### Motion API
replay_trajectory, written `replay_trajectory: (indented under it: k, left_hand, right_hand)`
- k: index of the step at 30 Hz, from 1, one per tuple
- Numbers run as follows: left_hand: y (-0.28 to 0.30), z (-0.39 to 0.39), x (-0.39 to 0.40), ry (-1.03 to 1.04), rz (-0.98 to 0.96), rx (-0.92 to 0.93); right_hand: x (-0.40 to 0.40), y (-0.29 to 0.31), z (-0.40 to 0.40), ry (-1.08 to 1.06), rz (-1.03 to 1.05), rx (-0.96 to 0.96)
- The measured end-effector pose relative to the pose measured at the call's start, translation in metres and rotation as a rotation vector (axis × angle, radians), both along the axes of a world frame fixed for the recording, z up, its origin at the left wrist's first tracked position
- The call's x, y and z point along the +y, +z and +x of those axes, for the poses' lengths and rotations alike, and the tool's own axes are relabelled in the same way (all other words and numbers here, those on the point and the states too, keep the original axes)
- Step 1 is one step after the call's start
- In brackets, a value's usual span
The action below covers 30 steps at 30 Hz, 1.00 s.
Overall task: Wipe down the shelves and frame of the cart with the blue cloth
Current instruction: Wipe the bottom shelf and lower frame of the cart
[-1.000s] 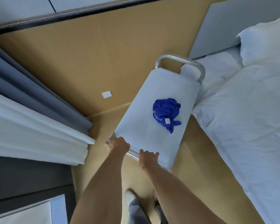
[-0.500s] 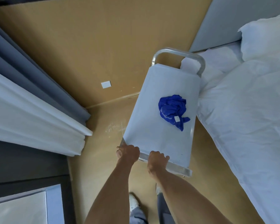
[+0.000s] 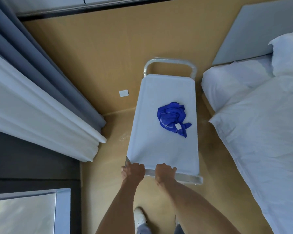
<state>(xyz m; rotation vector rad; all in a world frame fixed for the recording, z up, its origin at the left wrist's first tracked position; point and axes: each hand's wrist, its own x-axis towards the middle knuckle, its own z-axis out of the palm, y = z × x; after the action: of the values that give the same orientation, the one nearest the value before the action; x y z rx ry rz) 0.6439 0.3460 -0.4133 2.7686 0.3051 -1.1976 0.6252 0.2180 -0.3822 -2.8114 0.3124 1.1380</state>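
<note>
My left hand [image 3: 133, 171] and right hand [image 3: 164, 173] grip the cart [image 3: 162, 149] handle; blue cloth [image 3: 172, 118] lies untouched on top, wiping not begun.

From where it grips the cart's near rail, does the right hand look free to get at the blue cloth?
Probably yes. The blue cloth lies bunched on the cart's top shelf, with only bare shelf between it and the right hand; the hand must first release the rail.

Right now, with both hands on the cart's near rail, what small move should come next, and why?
Probably let the right hand off the near rail and reach for the blue cloth. It lies bunched and untouched on the top shelf. The left hand also grips the rail and could steady the cart.
</note>
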Motion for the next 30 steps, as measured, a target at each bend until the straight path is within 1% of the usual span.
replay_trajectory:
  k: [3, 6, 9, 12, 14, 15, 17, 18, 20, 22, 26, 28, 30]
  left_hand:
    - [0.01, -0.016, -0.014, 0.054, -0.057, -0.04]
    - [0.027, -0.032, -0.027, 0.15, -0.137, -0.1]
    - [0.028, -0.05, -0.048, 0.249, -0.188, -0.117]
    - [0.032, -0.069, -0.087, 0.33, -0.297, -0.182]
    - [0.031, -0.075, -0.112, 0.353, -0.439, -0.203]
    - [0.033, -0.074, -0.122, 0.369, -0.502, -0.205]
    - [0.035, -0.067, -0.135, 0.483, -0.595, -0.214]
    - [0.035, -0.062, -0.139, 0.546, -0.585, -0.251]
    - [0.033, -0.049, -0.138, 0.598, -0.462, -0.333]
    - [0.028, -0.031, -0.126, 0.535, -0.336, -0.349]
    - [0.005, 0.024, -0.086, 0.307, -0.212, -0.328]
    - [-0.009, 0.062, -0.067, 0.263, -0.139, -0.319]
    - [-0.023, 0.106, -0.051, 0.275, -0.13, -0.323]
  right_hand:
    - [-0.019, -0.004, -0.001, 0.07, 0.004, 0.006]
    - [-0.049, -0.005, -0.001, 0.161, -0.041, -0.006]
    - [-0.087, -0.005, 0.007, 0.217, -0.166, 0.031]
    - [-0.126, -0.002, 0.021, 0.19, -0.332, 0.047]
    - [-0.15, 0.004, 0.033, 0.164, -0.356, -0.053]
    - [-0.159, 0.009, 0.04, 0.169, -0.336, -0.135]
    - [-0.168, 0.013, 0.052, 0.214, -0.246, -0.267]
    - [-0.167, 0.014, 0.056, 0.226, -0.18, -0.286]
    - [-0.158, 0.01, 0.058, 0.204, -0.062, -0.261]
    - [-0.147, -0.004, 0.058, 0.159, 0.006, -0.21]
    - [-0.124, -0.048, 0.072, 0.101, 0.059, -0.159]
    - [-0.112, -0.067, 0.092, 0.034, 0.072, -0.109]
    - [-0.104, -0.081, 0.12, -0.074, 0.082, -0.053]
